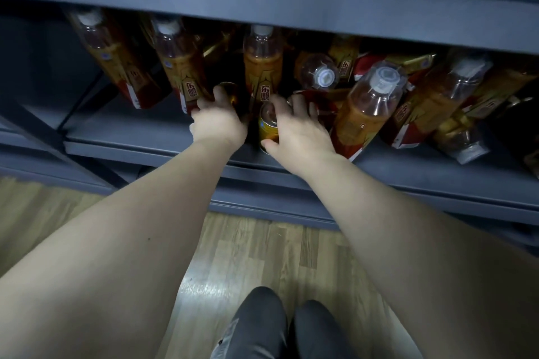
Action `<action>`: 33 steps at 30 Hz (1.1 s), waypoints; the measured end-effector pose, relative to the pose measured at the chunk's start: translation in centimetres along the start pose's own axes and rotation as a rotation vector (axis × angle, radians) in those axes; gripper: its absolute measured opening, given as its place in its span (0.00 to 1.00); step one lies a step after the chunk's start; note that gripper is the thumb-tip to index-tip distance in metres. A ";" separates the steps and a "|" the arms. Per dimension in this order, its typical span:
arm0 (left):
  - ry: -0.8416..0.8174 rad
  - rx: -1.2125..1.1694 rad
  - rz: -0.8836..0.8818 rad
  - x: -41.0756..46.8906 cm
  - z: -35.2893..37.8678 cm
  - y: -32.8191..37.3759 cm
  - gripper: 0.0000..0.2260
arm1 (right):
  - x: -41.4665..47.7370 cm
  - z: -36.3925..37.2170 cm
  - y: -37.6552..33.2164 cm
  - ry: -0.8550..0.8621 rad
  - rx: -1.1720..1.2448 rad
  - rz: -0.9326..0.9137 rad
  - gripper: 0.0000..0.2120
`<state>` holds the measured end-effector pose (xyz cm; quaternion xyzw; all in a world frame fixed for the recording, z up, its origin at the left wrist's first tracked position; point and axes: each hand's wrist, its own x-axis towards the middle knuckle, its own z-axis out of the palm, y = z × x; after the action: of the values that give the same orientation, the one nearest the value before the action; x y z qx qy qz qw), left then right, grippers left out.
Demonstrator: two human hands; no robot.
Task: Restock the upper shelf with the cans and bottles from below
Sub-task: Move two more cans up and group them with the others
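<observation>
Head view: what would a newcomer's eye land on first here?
The right hand grips a yellow can at the front edge of the lower shelf, and the left hand reaches a darker can beside it. Behind them, orange-labelled bottles lean in a jumbled row.

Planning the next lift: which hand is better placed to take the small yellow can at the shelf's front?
Right. The right hand pinches the yellow can between thumb and fingers; the left hand holds a darker can beside it.
</observation>
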<state>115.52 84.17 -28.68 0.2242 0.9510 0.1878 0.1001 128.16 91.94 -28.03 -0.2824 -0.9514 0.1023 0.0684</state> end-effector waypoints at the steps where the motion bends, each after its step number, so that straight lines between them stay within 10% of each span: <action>1: 0.003 0.020 -0.012 0.1 0.1 0.0 0.29 | 0.0 0.1 0.0 0.003 0.002 0.001 0.38; 20: 0.067 -0.711 0.001 -3.8 -1.0 -2.5 0.25 | -0.5 -0.5 -1.3 -0.027 0.115 0.051 0.35; 33: -0.225 -1.053 -0.044 -9.3 -4.8 -1.6 0.20 | -4.3 -4.5 -2.1 -0.144 0.280 0.147 0.33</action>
<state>121.81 77.07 -23.97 0.1423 0.7160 0.6121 0.3040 131.51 88.55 -23.47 -0.3308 -0.9071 0.2584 0.0310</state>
